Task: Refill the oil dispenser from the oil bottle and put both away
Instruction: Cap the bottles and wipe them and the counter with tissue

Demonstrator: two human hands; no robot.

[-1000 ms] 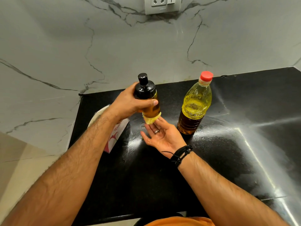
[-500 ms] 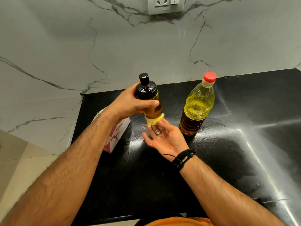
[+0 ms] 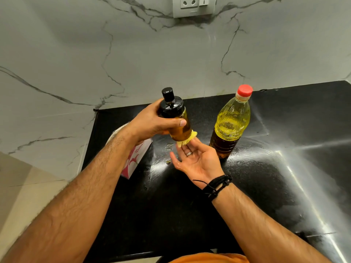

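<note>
My left hand [image 3: 152, 122] grips the oil dispenser [image 3: 177, 122], a glass bottle with a black cap and amber oil inside, and holds it tilted above the black counter [image 3: 171, 215]. Under its base sits a yellow cloth or sponge [image 3: 187, 139]. My right hand [image 3: 197, 160] lies palm up below it, with straight fingers pressing the yellow piece against the base. The oil bottle [image 3: 231, 122], clear plastic with a red cap and yellow oil, stands upright on the counter just right of my right hand.
A pink and white carton [image 3: 135, 160] lies on the counter behind my left forearm. A marble wall [image 3: 133, 54] with a socket plate [image 3: 193, 6] rises at the back. Oily smears shine on the counter at the right.
The dispenser and both hands have stayed almost in place. The yellow piece has shifted slightly under the base as my right fingers move against it.
</note>
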